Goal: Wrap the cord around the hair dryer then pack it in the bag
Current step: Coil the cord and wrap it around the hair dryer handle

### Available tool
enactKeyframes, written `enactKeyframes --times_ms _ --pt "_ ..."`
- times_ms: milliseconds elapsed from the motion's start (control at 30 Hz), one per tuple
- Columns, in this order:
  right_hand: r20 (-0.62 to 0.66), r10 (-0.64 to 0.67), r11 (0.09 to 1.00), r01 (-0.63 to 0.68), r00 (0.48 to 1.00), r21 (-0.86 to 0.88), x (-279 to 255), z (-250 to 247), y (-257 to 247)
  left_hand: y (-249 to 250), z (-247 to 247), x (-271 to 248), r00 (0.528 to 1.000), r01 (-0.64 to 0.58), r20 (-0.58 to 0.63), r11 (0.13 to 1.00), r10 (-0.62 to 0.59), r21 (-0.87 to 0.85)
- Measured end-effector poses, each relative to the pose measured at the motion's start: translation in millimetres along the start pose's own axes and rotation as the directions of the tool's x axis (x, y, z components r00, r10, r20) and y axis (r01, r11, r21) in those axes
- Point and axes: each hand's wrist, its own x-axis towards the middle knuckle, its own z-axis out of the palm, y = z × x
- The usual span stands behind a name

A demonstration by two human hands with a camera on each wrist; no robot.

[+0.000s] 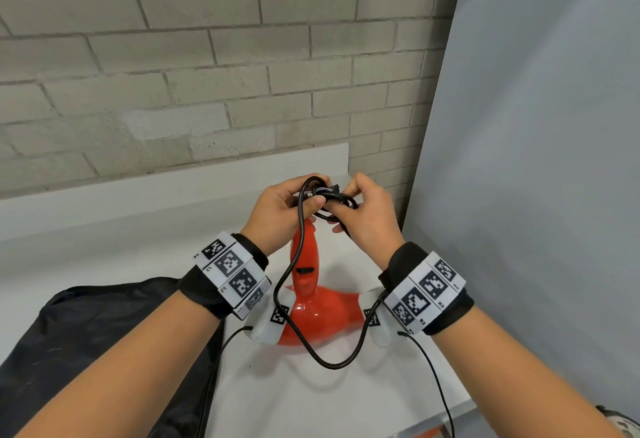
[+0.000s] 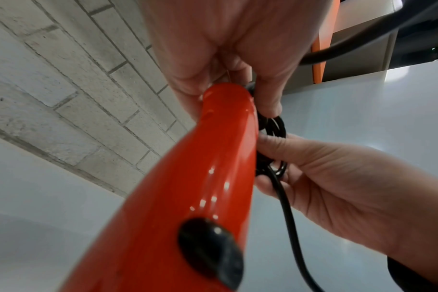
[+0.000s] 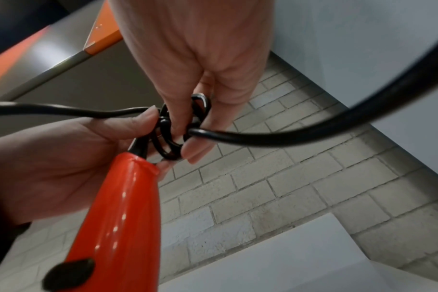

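1. White table [image 1: 145, 247] lies under your arms, pushed against a grey brick wall [image 1: 207, 56], with a plain grey panel [image 1: 536, 126] standing on your right.
2. Black bag [image 1: 104, 333] lies slumped on the table under your left forearm, apart from the dryer.
3. Your red dryer [image 1: 306, 299] hangs above the table between your wrists, body toward you and handle end pointing up and away into your hands.
4. Your left hand [image 1: 277, 212] is curled round the tip of the handle, thumb pressed over small coils of the black cord [image 1: 325, 361].
5. Your right hand [image 1: 367, 216] is curled too, fingertips pinching those coils just beside the left thumb.
6. Below your hands the rest of the cord sags in one long loop past the dryer's body and rises toward your right wrist.
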Motion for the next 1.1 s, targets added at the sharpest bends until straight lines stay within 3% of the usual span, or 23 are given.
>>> enactKeyframes --times_ms 233,367,467,533,633,733,800,867,933,1033,1100 --pt "0.138 0.033 0.998 -0.04 0.99 0.051 6 5 -1 -3 2 0 0.998 -0.037 0.045 0.994 0.033 0.103" --pt "0.131 0.013 0.995 0.0 0.991 -0.097 15 -2 -2 -5 -2 2 0.995 -0.056 0.085 0.99 0.045 0.128" --pt "0.284 0.106 0.979 -0.15 0.953 0.139 20 -18 -1 -7 -5 2 0.993 -0.023 0.119 0.996 0.012 0.087" --pt "0.341 0.098 0.926 -0.211 0.935 0.314 22 -29 1 -7 -7 1 0.992 -0.014 0.124 0.998 0.008 0.054" --pt "0.181 0.1 0.944 -0.151 0.978 0.293 31 -46 13 -6 -10 0 0.993 -0.007 0.12 0.999 0.002 0.04" --pt "-0.044 0.229 0.955 -0.216 0.972 0.202 42 -66 40 -6 -15 -1 0.993 0.012 0.117 0.999 -0.017 0.044" --pt "-0.205 0.301 0.952 -0.308 0.932 -0.002 48 -82 67 -7 -19 -2 0.995 0.031 0.094 0.999 -0.034 0.034" --pt "-0.295 0.315 0.881 -0.393 0.902 -0.262 47 -98 90 -7 -22 -2 0.996 0.056 0.074 0.998 -0.058 0.03" --pt "-0.223 0.364 0.747 -0.427 0.904 -0.51 42 -104 108 -7 -23 -3 0.995 0.07 0.065 0.997 -0.073 0.043" --pt "0.002 0.487 0.576 -0.319 0.873 -0.753 34 -92 118 -9 -22 -3 0.996 0.044 0.068 0.995 -0.05 0.094" --pt "0.13 0.43 0.658 -0.212 0.893 -0.723 32 -76 106 -7 -20 -2 0.996 0.017 0.078 0.988 -0.03 0.156"
